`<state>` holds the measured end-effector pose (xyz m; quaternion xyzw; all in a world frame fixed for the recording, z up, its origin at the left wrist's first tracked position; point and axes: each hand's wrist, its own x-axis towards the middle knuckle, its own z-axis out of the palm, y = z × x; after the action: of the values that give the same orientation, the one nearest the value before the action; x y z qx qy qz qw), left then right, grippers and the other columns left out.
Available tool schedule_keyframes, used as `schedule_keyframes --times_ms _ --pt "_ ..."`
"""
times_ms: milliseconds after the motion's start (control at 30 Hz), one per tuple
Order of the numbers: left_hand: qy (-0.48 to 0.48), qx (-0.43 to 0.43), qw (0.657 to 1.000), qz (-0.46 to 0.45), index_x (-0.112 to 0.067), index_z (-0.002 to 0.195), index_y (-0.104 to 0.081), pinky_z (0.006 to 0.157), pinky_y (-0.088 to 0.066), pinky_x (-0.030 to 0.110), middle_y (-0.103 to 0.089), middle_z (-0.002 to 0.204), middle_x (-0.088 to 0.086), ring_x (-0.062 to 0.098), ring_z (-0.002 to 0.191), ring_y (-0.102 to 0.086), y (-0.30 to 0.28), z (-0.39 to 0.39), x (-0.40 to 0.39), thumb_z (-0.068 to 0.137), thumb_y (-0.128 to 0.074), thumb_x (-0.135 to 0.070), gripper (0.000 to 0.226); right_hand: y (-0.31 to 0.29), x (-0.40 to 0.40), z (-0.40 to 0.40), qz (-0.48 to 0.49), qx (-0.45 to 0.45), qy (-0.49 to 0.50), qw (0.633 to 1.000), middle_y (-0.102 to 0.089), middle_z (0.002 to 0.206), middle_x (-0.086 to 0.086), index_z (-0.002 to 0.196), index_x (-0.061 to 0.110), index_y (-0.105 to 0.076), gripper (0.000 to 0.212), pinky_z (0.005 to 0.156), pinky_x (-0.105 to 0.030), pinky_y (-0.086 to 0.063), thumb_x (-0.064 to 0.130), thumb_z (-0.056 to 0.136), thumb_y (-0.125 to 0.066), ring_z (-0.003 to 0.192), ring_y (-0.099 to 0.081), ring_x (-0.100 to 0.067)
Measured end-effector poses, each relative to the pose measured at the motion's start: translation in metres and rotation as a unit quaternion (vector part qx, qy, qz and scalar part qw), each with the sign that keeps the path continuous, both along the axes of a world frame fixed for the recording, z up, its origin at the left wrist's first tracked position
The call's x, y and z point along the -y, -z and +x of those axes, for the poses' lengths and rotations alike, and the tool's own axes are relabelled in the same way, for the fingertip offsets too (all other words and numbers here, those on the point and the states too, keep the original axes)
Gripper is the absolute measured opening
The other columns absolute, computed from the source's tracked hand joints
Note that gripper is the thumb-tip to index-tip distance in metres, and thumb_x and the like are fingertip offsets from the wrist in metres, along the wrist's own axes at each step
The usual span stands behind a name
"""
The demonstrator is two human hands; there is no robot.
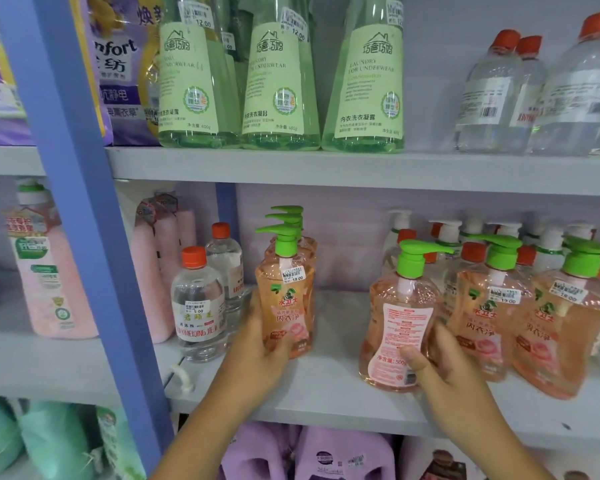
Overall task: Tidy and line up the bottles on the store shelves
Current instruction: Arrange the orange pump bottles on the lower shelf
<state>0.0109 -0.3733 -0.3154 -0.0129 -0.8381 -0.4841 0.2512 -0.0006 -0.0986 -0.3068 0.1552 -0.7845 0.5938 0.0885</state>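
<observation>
On the middle shelf (326,386) my left hand (257,344) grips the front pink pump bottle (286,306) of a short row, its label facing me. Two more green pump heads show behind it. My right hand (433,365) grips another pink pump bottle (400,320), which stands with its back label towards me and its green pump pointing right. Two further pink pump bottles (482,317) (561,327) stand to the right of it, front labels out.
Clear bottles with orange caps (198,306) stand left of my left hand, beside a blue upright (94,237). Green laundry bottles (278,74) fill the shelf above. White-pump bottles (447,237) crowd the back right. Purple jugs (343,452) sit below.
</observation>
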Motion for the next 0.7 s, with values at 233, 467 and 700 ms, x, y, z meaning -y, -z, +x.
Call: schedule_keyframes --times_ms 233,467,700 --pt "0.039 0.04 0.997 0.048 -0.042 0.144 -0.038 0.086 -0.04 -0.003 -0.066 0.123 -0.031 -0.022 0.108 -0.057 -0.009 0.009 0.0 0.099 -0.065 -0.019 0.058 -0.004 0.007 -0.006 0.02 0.01 -0.017 1.0 -0.068 0.119 0.032 0.127 0.042 -0.052 0.047 0.088 -0.012 -0.052 0.006 0.098 -0.061 0.112 -0.063 0.01" --pt "0.029 0.039 0.996 0.077 -0.042 0.132 -0.055 0.099 -0.051 0.029 -0.07 0.118 -0.028 -0.006 0.11 -0.066 -0.004 0.009 0.004 0.094 -0.07 -0.029 0.042 -0.024 0.025 -0.016 0.115 0.004 0.068 0.991 -0.068 0.105 0.026 0.126 0.037 -0.045 0.058 0.088 -0.026 -0.053 0.028 0.082 -0.083 0.093 -0.065 0.01" --pt "0.018 0.039 0.995 0.092 -0.045 0.126 -0.056 0.096 -0.052 0.027 -0.07 0.114 -0.03 -0.008 0.106 -0.067 -0.003 0.008 0.005 0.093 -0.071 -0.022 0.043 -0.023 0.034 -0.014 0.18 -0.023 0.03 0.983 -0.054 0.13 0.017 0.132 0.052 -0.043 0.053 0.096 -0.024 -0.046 0.058 0.085 -0.067 0.114 -0.055 0.003"
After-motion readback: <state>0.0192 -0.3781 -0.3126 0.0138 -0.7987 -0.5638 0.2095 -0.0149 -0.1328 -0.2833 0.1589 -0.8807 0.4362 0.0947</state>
